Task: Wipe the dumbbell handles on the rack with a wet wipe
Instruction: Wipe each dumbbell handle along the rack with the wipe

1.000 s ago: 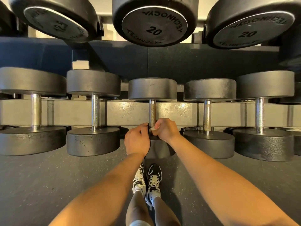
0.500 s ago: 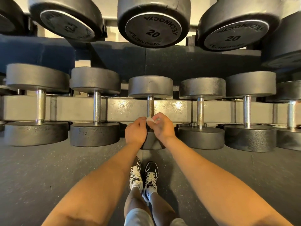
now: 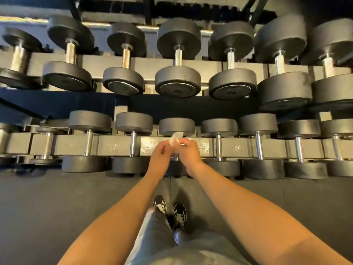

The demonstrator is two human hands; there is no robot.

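Now lifted off the dumbbell [image 3: 176,127]; left hand [image 3: 159,156] and right hand [image 3: 189,153] apparently grip the wet wipe [image 3: 174,139].

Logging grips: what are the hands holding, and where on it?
Left hand and right hand pinch the wipe by its lower part; its top sticks up.

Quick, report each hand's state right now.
Left hand: fingers curled at the wet wipe; grip cannot be told.
Right hand: closed, pinching the wet wipe.
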